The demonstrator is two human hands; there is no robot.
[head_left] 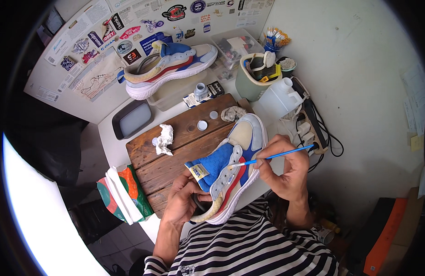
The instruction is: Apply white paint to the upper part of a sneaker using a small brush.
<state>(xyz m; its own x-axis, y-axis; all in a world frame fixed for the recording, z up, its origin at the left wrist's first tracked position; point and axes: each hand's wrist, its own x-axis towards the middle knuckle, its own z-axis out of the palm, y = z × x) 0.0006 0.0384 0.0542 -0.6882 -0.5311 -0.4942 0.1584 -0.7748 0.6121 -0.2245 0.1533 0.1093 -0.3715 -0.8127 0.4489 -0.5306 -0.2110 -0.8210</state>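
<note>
Wooden board (184, 151): one, the landmark. Shoes: two. Held shoe (231, 179), over the board's right side, unlaced, brushwork apparently under way; how much is done or left cannot be told. Second shoe (168, 69): beyond the board's far edge, untouched. Left hand (179, 200): grasping the held shoe's collar. Right hand (288, 172): pinching one blue paintbrush (279, 155), tip at the eyelet panel. Uncapped bottle (201, 93): one, beyond the board.
</note>
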